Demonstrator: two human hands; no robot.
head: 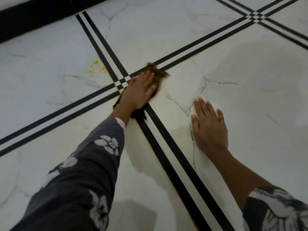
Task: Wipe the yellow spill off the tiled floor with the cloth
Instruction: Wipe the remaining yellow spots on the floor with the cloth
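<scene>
Head view: left hand flat on cloth (yellow spill nearby).

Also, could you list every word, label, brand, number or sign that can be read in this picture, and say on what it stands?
None: nothing here can be read.
The tiled floor bears only black stripes and grey veins.
The left sleeve has white flowers, no letters.
The cloth under the left hand is blurred and shows no label.

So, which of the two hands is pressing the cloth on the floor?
The left hand, flat on the brown cloth by the black stripe crossing; the right hand lies bare on the white tile.
</scene>
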